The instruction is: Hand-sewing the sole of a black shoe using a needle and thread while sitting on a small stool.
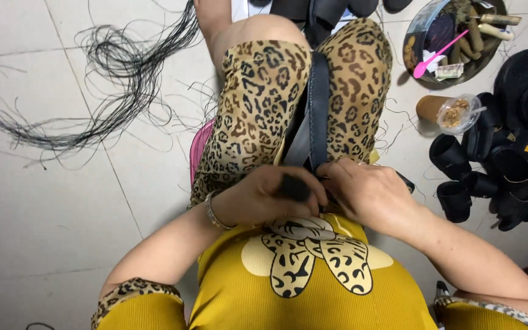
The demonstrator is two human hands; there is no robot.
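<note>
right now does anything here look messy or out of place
Yes: a loose tangle of black thread sprawls across the floor tiles, with stray strands trailing toward the legs. Otherwise the left hand and right hand grip a black strap clamped between the knees; nothing looks spilled.

Hidden and cut-off parts, head view
Left hand (270, 195) covers most of a dark tool (293, 188); right hand (368, 192) hides the strap (316, 116) end; the shoe pile (508, 153) and round tray (420, 33) run off the frame edge
</note>
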